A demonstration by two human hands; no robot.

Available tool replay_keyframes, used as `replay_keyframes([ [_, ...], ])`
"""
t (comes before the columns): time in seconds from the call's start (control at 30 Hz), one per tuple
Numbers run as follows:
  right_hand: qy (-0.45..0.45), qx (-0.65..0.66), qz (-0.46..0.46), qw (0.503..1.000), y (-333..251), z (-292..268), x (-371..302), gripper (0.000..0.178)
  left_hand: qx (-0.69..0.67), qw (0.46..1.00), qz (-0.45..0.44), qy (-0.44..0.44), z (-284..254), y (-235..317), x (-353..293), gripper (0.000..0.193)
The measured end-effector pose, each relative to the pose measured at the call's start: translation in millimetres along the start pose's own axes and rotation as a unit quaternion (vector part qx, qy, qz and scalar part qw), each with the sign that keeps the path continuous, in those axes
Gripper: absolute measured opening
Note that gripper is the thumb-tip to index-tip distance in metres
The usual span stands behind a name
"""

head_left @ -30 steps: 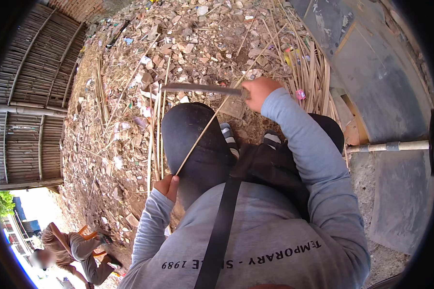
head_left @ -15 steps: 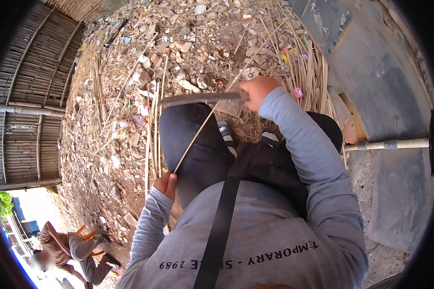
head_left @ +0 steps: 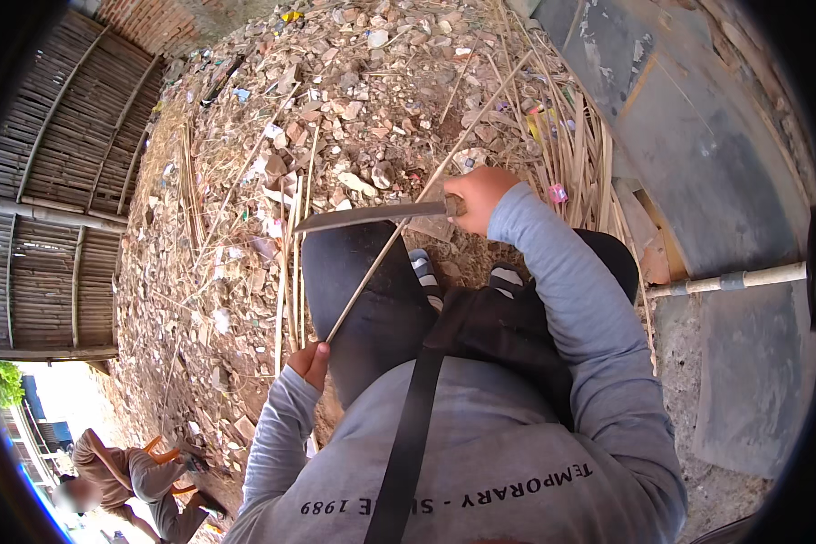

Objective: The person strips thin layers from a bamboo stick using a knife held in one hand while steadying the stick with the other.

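My right hand is closed around the short handle of a machete. Its dark, slightly curved blade points left above my left knee. A long, thin bamboo strip runs slantwise from near my left thigh up over the ground, and the blade crosses it; whether the edge touches it I cannot tell. At the strip's near end, my left hand pinches it between thumb and fingers. The strip's far end reaches out over the rubble beyond my right hand.
Bamboo strips lie heaped at the far right, and more strips lie beside my left knee. Rubble and litter cover the ground. Grey sheets stand on the right, a slatted bamboo wall on the left. A person sits at lower left.
My right hand and the machete have come a little toward me, and the blade now crosses the strip slightly nearer my left hand. The blade, smeared before, is sharp now. Both grips remain.
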State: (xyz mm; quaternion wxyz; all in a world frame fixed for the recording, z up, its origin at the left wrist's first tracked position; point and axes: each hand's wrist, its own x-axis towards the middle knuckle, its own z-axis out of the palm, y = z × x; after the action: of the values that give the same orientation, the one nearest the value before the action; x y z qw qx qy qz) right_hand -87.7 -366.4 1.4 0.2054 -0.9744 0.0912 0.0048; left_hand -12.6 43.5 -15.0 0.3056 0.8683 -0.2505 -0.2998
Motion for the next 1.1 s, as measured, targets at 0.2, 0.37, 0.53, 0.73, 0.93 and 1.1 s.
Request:
replay_keyframes([
  [0.2, 0.038, 0.048, -0.038, 0.997, 16.3, 4.0, 5.7, 0.034, -0.079, 0.994, -0.070, -0.027, 1.6, -14.1, -1.3, 0.052],
  [0.37, 0.006, 0.001, 0.009, 1.000, -10.2, -9.4, -2.8, 0.036, -0.097, 0.992, -0.070, -0.030, -0.1, 3.6, -2.2, 0.055],
  [0.53, -0.002, -0.025, -0.027, 0.999, -5.2, 5.6, 3.7, 0.031, -0.042, 0.999, -0.022, 0.018, 3.3, 0.9, -3.3, 0.056],
  [0.73, 0.027, 0.000, 0.049, 0.998, 27.0, 11.5, 14.1, 0.029, -0.048, 0.996, -0.077, -0.022, 0.2, -5.7, 6.0, 0.053],
  [0.93, -0.061, -0.054, 0.033, 0.996, -9.4, -3.0, 7.0, 0.029, 0.093, 0.994, -0.011, 0.056, 10.6, 0.4, 0.7, 0.050],
  [1.1, -0.009, 0.024, 0.114, 0.993, 37.9, 18.6, 23.3, 0.028, 0.133, 0.989, 0.008, 0.059, 6.9, 2.5, 7.2, 0.049],
])
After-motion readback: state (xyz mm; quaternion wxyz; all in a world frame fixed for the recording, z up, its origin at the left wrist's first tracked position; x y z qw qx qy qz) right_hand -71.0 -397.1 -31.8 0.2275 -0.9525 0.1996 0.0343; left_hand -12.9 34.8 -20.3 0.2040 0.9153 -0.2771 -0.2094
